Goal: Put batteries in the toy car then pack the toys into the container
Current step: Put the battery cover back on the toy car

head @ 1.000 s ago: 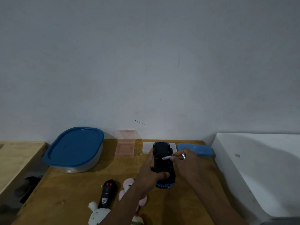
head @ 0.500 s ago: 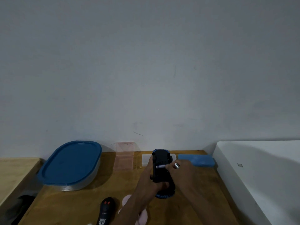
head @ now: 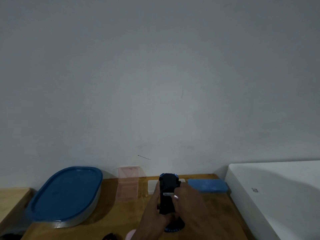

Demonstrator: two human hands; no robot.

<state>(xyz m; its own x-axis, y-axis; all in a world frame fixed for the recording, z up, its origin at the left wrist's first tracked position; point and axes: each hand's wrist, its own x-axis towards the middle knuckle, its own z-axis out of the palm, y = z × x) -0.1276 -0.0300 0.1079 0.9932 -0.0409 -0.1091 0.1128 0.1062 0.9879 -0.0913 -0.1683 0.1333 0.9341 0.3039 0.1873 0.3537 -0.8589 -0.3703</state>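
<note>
Legible writing: none. The battery carries a dark mark near one end, too small to read. A small grey mark on the white unit at the right is equally unreadable.

Toy car: held above the wooden surface near its middle, underside facing up. The underside is matt black plastic. Blue bodywork shows at the far end and again at the near end below the hands.

Left hand: gripping the car from the left, thumb lying up along its side, fingers curled beneath.

Right hand: fingertips pinching the battery, a slim silvery cylinder lying crosswise on the car's underside. A small shiny item sits at one finger; whether it is a ring cannot be told.

Container: on the left of the surface, well apart from the car. It has an oval, greyish translucent wall and is closed with a smooth blue lid that has a raised rim.

Along the wall:
- A pale pink see-through box stands between the container and the car.
- A flat white case lies partly behind the car.
- A flat blue case with rounded corners lies to the right.

Bottom edge: a pink rounded object and a dark object, both cut off and not identifiable.
</note>
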